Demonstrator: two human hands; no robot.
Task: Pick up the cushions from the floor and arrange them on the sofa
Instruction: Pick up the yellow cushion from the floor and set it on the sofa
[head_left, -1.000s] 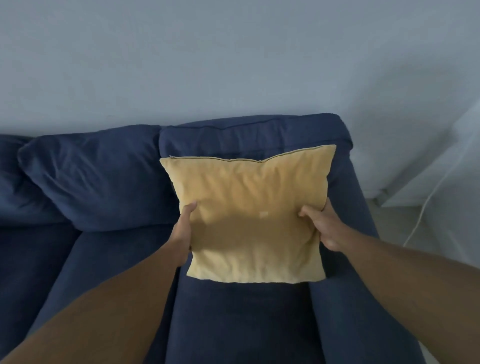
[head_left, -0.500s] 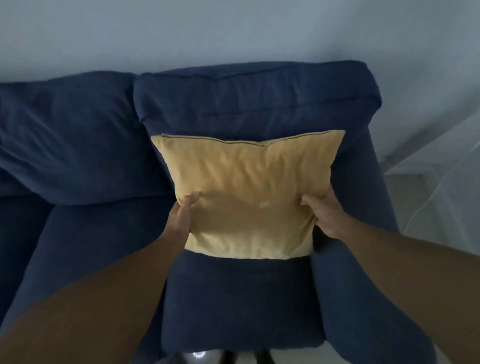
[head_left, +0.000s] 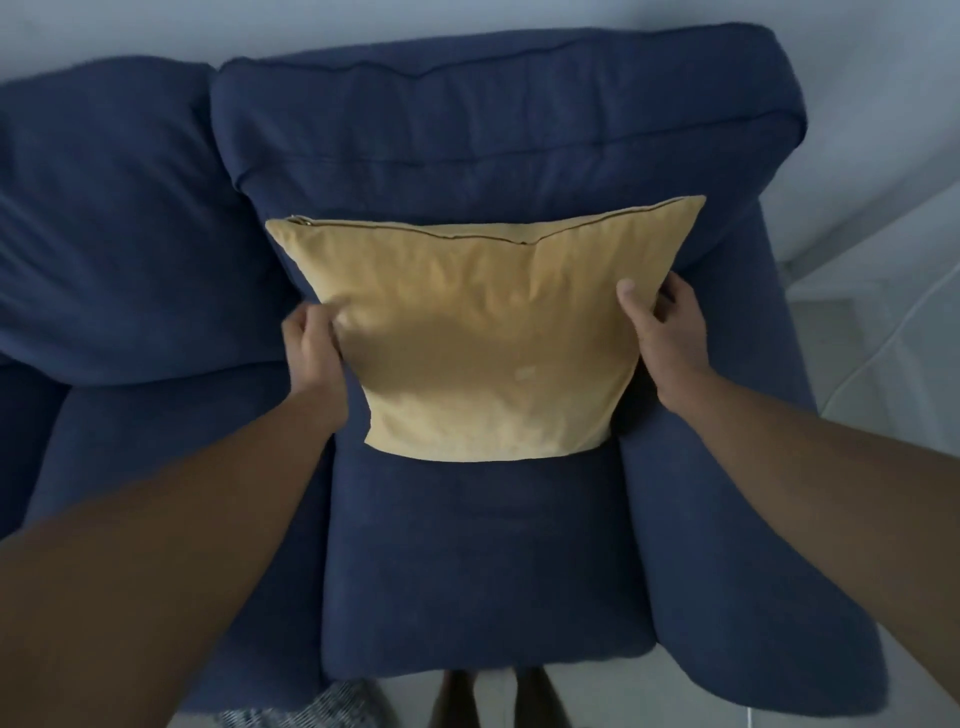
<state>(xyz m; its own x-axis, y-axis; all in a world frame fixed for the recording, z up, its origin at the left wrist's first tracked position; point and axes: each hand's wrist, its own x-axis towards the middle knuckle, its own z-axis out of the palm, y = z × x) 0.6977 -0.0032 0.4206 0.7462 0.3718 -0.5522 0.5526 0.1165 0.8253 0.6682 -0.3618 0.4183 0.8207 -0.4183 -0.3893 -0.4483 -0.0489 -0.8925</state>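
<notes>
A yellow cushion (head_left: 483, 338) with a zip along its top edge stands upright on the rightmost seat of the dark blue sofa (head_left: 483, 561), leaning against the back cushion (head_left: 498, 124). My left hand (head_left: 311, 353) pinches the cushion's left edge. My right hand (head_left: 662, 332) grips its right edge, thumb on the front face and fingers behind.
The sofa's right armrest (head_left: 737, 519) runs beside the seat. A second blue back cushion (head_left: 119, 223) lies to the left. A grey patterned fabric (head_left: 311, 709) shows on the floor at the bottom. A white cable (head_left: 893, 343) crosses the pale floor at right.
The cushion has been set further back against the sofa's back cushion, and I have leaned in over the seat. Both hands stay on its side edges.
</notes>
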